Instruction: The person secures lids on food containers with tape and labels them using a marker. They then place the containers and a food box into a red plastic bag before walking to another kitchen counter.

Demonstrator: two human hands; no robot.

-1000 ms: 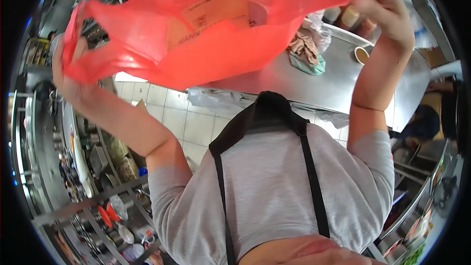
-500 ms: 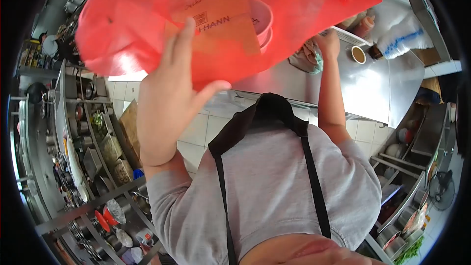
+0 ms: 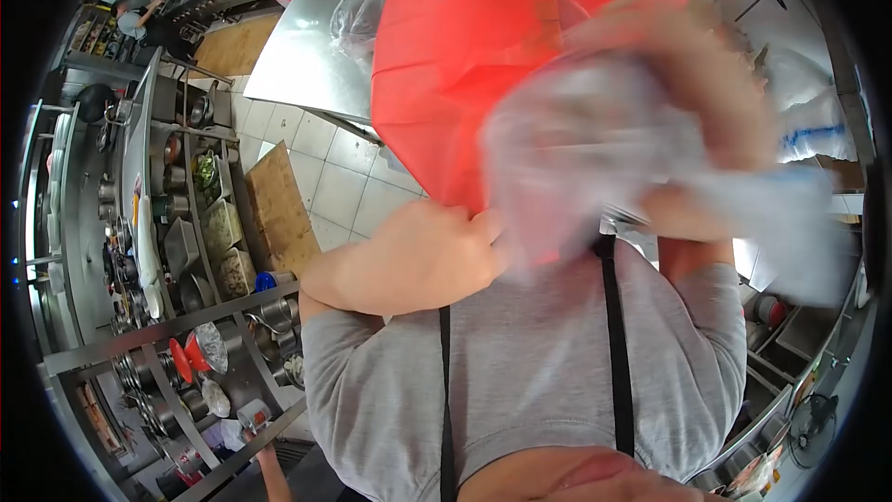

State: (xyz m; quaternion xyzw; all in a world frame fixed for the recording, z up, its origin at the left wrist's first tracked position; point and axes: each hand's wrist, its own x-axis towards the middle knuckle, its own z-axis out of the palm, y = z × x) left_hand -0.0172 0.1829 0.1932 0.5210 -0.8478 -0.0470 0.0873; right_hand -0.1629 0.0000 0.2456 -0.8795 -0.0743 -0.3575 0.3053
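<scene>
A red plastic bag (image 3: 432, 65) fills the upper middle of the view and hangs over the steel table (image 3: 311, 46). Its near edge is pinched in my left hand (image 3: 418, 256), whose fingers are closed in front of the grey shirt. To the right, a clear plastic bag (image 3: 567, 149), blurred by motion, is in my right hand (image 3: 692, 93). The clear bag covers part of the red one. What the red bag contains is mostly hidden.
Shelving with pots and food trays (image 3: 223, 228) runs down the left side. Another person (image 3: 132, 20) stands at the far upper left, and a co-worker's arm (image 3: 274, 474) shows at the bottom. A fan (image 3: 813, 423) is at the lower right.
The red bag has moved right and nearer, and my left hand has taken its edge. My right hand has left the table's cloth area and now holds the clear bag.
</scene>
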